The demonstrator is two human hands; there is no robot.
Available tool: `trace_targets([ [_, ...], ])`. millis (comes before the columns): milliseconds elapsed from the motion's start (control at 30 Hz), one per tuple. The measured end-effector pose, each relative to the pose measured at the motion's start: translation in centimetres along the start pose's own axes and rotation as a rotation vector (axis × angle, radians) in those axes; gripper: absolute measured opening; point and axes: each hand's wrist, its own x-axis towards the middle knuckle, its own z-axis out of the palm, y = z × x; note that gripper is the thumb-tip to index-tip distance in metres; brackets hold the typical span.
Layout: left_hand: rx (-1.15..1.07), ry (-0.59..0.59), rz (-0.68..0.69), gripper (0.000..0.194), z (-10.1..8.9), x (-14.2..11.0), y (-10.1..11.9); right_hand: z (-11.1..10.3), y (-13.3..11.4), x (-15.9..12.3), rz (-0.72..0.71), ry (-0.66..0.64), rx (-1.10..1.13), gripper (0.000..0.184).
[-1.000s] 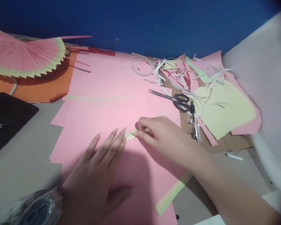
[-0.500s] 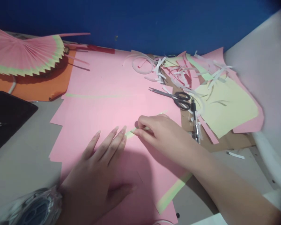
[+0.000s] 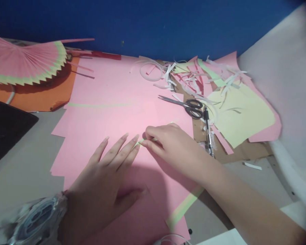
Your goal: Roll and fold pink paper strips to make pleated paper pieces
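Observation:
My left hand (image 3: 102, 183) lies flat on a large pink paper sheet (image 3: 104, 83), fingers spread and thumb apart. My right hand (image 3: 172, 144) is closed in a pinch on a thin light-green paper strip (image 3: 140, 142), just beyond my left fingertips. A short piece of the strip shows between the two hands; the rest is hidden under the fingers. Along the sheet's lower right edge runs a wider green-yellow band (image 3: 186, 206). Another thin green line (image 3: 97, 104) crosses the paper further up.
Black-handled scissors (image 3: 193, 108) and a pen (image 3: 208, 132) lie right of my right hand. Beyond them are paper scraps (image 3: 196, 80) and a yellow sheet (image 3: 244, 115). A pleated pink-and-green paper fan (image 3: 30, 64) sits far left, above a dark flat object (image 3: 12, 126). A blue wall (image 3: 153, 27) stands behind.
My left fingertips have slid a little toward my right hand, so less of the green strip shows between them. The right hand keeps its pinch. The view has shifted slightly.

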Motion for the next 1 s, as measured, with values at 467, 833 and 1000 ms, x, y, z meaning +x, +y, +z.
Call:
trace_targets([
  [467, 0.169, 0.048, 0.062, 0.071, -0.8, -2.8, 0.0, -0.1, 0.0, -0.3, 0.006, 0.008, 0.031, 0.021],
  [833, 0.244, -0.042, 0.036, 0.066, -1.5, -0.7, -0.8, 0.0, 0.0, -0.3, -0.026, 0.04, 0.029, 0.026],
  [1000, 0.289, 0.03, 0.042, 0.069, -2.0, -3.2, -1.9, 0.0, 0.1, -0.4, -0.047, 0.049, -0.001, 0.026],
])
